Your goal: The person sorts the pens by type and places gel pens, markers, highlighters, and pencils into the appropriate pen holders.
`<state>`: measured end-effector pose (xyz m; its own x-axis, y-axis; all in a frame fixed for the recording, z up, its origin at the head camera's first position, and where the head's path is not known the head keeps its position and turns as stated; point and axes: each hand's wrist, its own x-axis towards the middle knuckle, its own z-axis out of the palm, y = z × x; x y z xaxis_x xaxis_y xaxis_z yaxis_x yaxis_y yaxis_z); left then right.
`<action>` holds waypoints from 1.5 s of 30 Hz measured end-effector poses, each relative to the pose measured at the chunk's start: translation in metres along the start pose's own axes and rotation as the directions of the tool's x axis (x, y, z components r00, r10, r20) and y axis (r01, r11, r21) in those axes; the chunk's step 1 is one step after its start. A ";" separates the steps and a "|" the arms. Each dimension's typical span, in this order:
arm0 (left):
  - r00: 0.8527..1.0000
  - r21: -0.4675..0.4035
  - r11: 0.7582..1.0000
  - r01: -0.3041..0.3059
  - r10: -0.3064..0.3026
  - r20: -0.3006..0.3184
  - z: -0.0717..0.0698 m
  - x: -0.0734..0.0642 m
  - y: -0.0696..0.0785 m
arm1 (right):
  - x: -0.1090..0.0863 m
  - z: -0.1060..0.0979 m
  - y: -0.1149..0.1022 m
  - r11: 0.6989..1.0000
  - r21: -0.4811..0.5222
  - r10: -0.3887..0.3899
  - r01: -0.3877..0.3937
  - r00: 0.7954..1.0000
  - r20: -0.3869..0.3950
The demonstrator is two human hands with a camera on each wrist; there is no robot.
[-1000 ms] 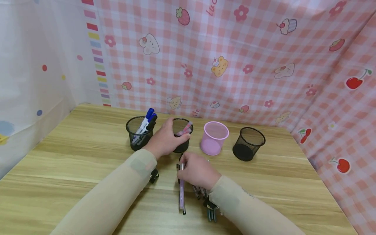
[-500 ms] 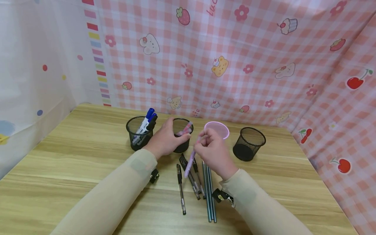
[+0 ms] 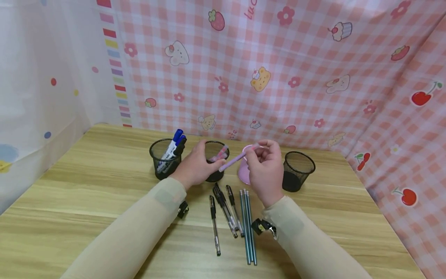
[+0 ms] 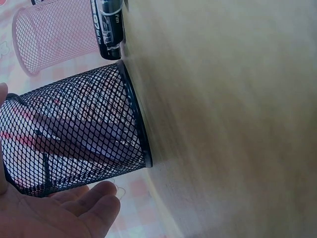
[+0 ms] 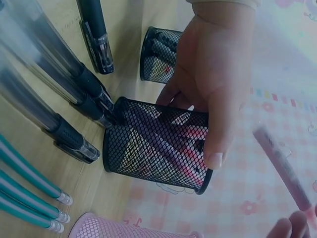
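My left hand point(image 3: 195, 166) holds a black mesh pen cup point(image 3: 215, 176), thumb at its near rim and fingers behind it. Inside that cup stand purple pens with pink ends point(image 3: 220, 154), seen through the mesh point(image 4: 84, 139) in the left wrist view. My right hand point(image 3: 266, 170) pinches a purple pen point(image 3: 235, 161) by its pink end. The pen is tilted, its lower tip beside my left thumb and just right of the cup's rim. In the right wrist view the pen point(image 5: 283, 168) hangs apart from the cup.
A black mesh cup point(image 3: 158, 170) with blue and black markers point(image 3: 170, 150) stands left. The pink mesh cup point(image 3: 243, 175) is partly hidden behind my right hand; another black cup point(image 3: 292, 183) stands right. Several black gel pens point(image 3: 226, 209) and teal pencils point(image 3: 248, 228) lie in front.
My right hand has lifted the purple pen off the table, raised it up and rightward to cup height, and swung its lower tip toward the held cup. My left hand stays put.
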<state>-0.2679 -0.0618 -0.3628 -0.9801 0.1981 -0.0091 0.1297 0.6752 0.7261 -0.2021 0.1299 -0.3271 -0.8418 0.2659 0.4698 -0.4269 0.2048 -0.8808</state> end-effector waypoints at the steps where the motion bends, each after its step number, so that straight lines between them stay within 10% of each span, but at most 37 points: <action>1: 1.000 0.002 1.000 -0.001 0.001 0.000 0.000 0.000 0.000 | 0.001 0.000 0.001 1.000 0.004 -0.017 0.017 1.000 -0.020; 14: 1.000 -0.001 1.000 0.003 -0.003 -0.007 0.000 0.000 0.000 | 0.011 0.009 0.013 0.993 0.067 -0.088 0.097 0.987 -0.134; 45: 1.000 0.013 1.000 0.001 -0.001 -0.008 0.000 0.000 0.001 | 0.004 0.018 0.025 0.994 -0.096 -0.060 0.058 0.998 -0.018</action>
<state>-0.2678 -0.0614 -0.3620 -0.9814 0.1918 -0.0042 0.1307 0.6846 0.7171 -0.2224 0.1195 -0.3481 -0.8086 0.2705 0.5225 -0.4411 0.3088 -0.8426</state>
